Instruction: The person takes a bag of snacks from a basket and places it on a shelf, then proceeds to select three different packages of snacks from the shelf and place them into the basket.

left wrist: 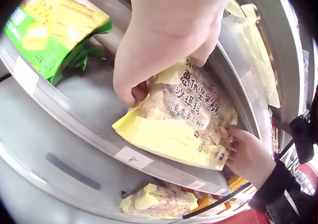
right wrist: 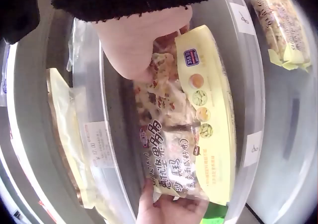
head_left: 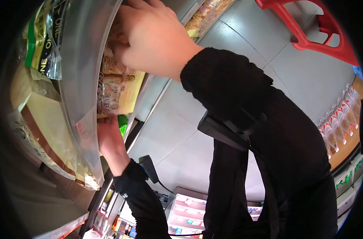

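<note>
A clear and yellow bag of sachima lies along a grey shelf, its dark Chinese lettering and nutty pieces showing in both wrist views. At one end my left hand holds it; in the right wrist view the thumb and fingers of that left hand lie at the bag's edge. My right hand grips the opposite end, knuckles up and bent. The left wrist view has the right hand's fingertips against the bag. Part of each hand's fingers is hidden behind the bag.
A clear plastic divider with a price label rises along the shelf, other packages behind it. A green biscuit pack sits beside the left hand. Another snack bag is on a lower shelf. A red plastic stool stands on the tiled floor.
</note>
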{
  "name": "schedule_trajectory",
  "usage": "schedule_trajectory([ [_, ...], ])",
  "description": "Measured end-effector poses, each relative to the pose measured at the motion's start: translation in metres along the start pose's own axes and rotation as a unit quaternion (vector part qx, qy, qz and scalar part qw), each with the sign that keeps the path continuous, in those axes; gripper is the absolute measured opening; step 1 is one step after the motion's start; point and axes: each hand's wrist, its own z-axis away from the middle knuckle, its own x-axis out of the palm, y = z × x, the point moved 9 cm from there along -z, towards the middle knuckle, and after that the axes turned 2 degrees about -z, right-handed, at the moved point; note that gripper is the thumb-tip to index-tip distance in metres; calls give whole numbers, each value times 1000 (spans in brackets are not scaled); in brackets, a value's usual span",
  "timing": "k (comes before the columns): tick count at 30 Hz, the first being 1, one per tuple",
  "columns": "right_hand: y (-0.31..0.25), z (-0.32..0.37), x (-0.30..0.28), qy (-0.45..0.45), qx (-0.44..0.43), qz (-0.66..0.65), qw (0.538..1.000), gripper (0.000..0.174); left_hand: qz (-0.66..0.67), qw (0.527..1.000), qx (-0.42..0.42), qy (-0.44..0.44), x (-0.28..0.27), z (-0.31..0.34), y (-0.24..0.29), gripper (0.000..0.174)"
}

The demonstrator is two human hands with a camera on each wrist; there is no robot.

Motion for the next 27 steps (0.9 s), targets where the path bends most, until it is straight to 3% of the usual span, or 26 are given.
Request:
schedule_trajectory([
  [1, 5, 2, 1, 15, 7, 5, 1000, 28, -31, 998, -4, 54, -4, -3, 1, 43],
  [2, 8, 5, 1, 31, 15, 9, 999, 30, -50, 999, -11, 18, -12, -15, -5, 41],
  [6, 15, 16, 8, 31, 21, 35, 999, 33, -83, 995, -38, 31, -21, -41, -22, 41],
  [8, 18, 19, 17, -24, 24, 45, 998, 34, -69, 996, -52, 10, -21, -44, -30, 40],
  [10, 15, 20, 17, -21, 8, 61, 998, 36, -53, 997, -63, -12, -16, -44, -34, 38],
  [12, 15, 20, 14, -18, -5, 78, 997, 38, -60, 992, -97, 50, -25, -40, -39, 39],
  [14, 16, 20, 24, -91, -14, 64, 994, 36, -45, 993, -110, 18, -28, -44, -42, 41],
  [16, 13, 23, 13, -37, -20, 55, 998, 35, -30, 992, -120, -15, -22, -39, -42, 43],
  [18, 8, 30, -14, 14, -28, 57, 998, 35, -28, 993, -67, 91, -36, -21, -39, 44],
  [19, 10, 39, -20, -74, 21, 36, 996, 41, -23, 993, -74, 83, -37, -13, -44, 44],
  [20, 13, 51, -25, -160, 71, 14, 984, 48, -84, 994, -26, 59, -38, -5, -37, 44],
  [24, 24, 102, -63, -218, 164, 22, 962, 49, -217, 970, 97, 50, -26, 50, -10, 40],
  [25, 27, 115, -73, -231, 204, 7, 951, 48, -192, 974, 111, 53, -19, 67, -10, 33],
  [26, 31, 129, -83, -239, 224, 20, 945, 46, -172, 978, 91, -73, -8, 77, -21, 32],
  [27, 34, 141, -92, -244, 245, 33, 938, 45, -145, 986, 63, -55, -3, 94, -30, 26],
])
